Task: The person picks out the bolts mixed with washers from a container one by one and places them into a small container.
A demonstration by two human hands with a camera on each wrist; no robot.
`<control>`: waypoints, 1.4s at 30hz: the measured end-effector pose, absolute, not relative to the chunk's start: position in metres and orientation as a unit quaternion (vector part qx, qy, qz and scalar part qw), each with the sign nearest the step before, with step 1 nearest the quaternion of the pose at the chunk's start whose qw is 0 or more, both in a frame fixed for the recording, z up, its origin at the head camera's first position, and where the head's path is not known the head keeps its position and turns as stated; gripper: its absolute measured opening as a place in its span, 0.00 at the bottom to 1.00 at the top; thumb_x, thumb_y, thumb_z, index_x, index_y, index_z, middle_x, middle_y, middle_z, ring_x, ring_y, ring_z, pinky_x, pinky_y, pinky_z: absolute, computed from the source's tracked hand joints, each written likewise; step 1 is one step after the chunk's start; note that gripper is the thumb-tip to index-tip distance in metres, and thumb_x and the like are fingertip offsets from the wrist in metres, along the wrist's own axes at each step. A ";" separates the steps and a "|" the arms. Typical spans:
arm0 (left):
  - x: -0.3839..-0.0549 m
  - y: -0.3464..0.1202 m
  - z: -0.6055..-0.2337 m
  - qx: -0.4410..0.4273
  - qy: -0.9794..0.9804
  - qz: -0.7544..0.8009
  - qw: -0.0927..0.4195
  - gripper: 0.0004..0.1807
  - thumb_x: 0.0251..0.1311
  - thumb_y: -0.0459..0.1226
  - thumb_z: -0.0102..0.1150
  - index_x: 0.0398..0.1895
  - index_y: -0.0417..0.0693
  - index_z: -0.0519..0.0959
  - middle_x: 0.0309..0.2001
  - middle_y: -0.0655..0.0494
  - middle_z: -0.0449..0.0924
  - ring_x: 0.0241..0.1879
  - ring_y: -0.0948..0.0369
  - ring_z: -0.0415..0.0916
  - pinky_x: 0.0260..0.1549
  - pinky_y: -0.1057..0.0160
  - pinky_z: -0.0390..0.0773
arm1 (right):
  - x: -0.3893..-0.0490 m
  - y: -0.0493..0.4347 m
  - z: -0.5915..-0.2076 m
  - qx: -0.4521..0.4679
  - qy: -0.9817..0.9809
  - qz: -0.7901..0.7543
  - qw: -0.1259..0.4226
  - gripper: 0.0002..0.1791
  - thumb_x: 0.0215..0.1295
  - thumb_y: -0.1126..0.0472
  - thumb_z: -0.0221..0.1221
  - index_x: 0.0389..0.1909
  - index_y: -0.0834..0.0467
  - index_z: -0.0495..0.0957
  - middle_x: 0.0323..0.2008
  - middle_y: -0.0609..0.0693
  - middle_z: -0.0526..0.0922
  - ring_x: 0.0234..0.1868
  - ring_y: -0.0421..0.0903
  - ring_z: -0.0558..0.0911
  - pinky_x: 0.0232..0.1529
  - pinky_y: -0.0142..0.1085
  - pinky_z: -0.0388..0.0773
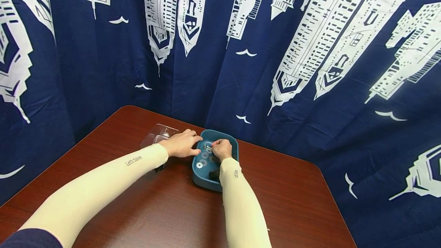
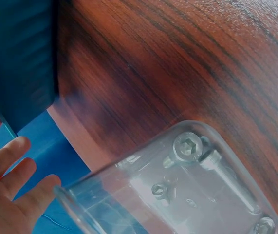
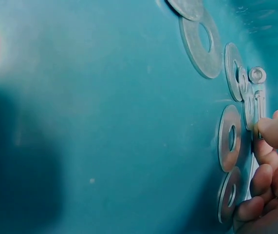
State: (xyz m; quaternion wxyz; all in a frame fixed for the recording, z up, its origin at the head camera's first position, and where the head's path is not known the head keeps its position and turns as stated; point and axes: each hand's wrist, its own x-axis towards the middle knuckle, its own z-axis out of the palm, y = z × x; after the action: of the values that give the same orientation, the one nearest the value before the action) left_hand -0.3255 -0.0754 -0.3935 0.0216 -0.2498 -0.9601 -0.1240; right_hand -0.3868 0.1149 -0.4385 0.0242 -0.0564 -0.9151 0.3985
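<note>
A blue bin (image 1: pixel 206 182) stands toward the back of the table, with several flat metal washers (image 3: pixel 230 139) on its floor. My right hand (image 1: pixel 223 149) reaches inside it and pinches a small socket-head bolt (image 3: pixel 259 100) between thumb and finger. Another bolt's round head (image 3: pixel 257 75) lies beside that one, close to the washers. At the bin's left rim is my left hand (image 1: pixel 180 144), fingers spread and relaxed, fingertips right at the edge. Just left of this hand sits a clear plastic tray (image 2: pixel 197 124) holding several metal bolts (image 2: pixel 231 183).
Some dark object (image 1: pixel 214 174) lies in the near end of the bin, partly covered by the right sleeve (image 1: pixel 237 198). Behind the brown wooden table (image 1: pixel 289 186) hangs a navy curtain (image 1: pixel 213 87) with white building prints.
</note>
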 end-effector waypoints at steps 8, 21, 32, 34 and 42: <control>-0.326 -0.075 -0.392 -0.249 -0.960 -0.125 0.020 0.33 0.66 0.55 0.57 0.70 0.48 0.73 0.63 0.47 0.73 0.64 0.51 0.67 0.59 0.47 0.76 | -0.384 0.114 -0.434 -0.052 -0.914 0.403 0.020 0.04 0.60 0.68 0.65 0.30 0.58 0.87 0.32 0.51 0.83 0.38 0.49 0.78 0.32 0.37 0.76; -0.323 -0.078 -0.389 -0.260 -0.958 -0.119 0.037 0.32 0.66 0.54 0.58 0.67 0.46 0.75 0.59 0.47 0.75 0.61 0.51 0.68 0.56 0.49 0.78 | -0.382 0.116 -0.427 -0.021 -0.919 0.393 0.033 0.06 0.60 0.68 0.62 0.32 0.59 0.88 0.34 0.52 0.84 0.41 0.50 0.78 0.41 0.42 0.78; -0.323 -0.077 -0.392 -0.257 -0.960 -0.112 0.032 0.32 0.67 0.54 0.58 0.69 0.48 0.74 0.61 0.48 0.74 0.61 0.52 0.68 0.58 0.50 0.77 | -0.382 0.117 -0.423 -0.002 -0.913 0.405 0.043 0.05 0.58 0.69 0.63 0.33 0.59 0.87 0.32 0.51 0.83 0.38 0.49 0.77 0.38 0.39 0.75; -0.323 -0.076 -0.391 -0.258 -0.959 -0.111 0.030 0.32 0.67 0.54 0.58 0.69 0.49 0.74 0.62 0.48 0.74 0.62 0.53 0.68 0.58 0.50 0.77 | -0.381 0.117 -0.422 0.000 -0.910 0.412 0.040 0.05 0.59 0.69 0.63 0.33 0.59 0.87 0.33 0.52 0.83 0.38 0.49 0.77 0.39 0.40 0.76; -0.320 -0.076 -0.387 -0.265 -0.957 -0.109 0.037 0.32 0.66 0.54 0.58 0.68 0.48 0.74 0.61 0.48 0.75 0.61 0.52 0.69 0.58 0.49 0.77 | -0.377 0.116 -0.413 0.012 -0.903 0.429 0.029 0.06 0.60 0.70 0.62 0.35 0.58 0.85 0.40 0.54 0.84 0.41 0.50 0.80 0.49 0.46 0.79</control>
State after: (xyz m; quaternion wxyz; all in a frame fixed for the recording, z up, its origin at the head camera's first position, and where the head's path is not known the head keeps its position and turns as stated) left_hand -0.3202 -0.0757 -0.3872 0.0369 -0.2651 -0.9573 -0.1093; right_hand -0.3774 0.1162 -0.4134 0.0291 0.0121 -0.9026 0.4294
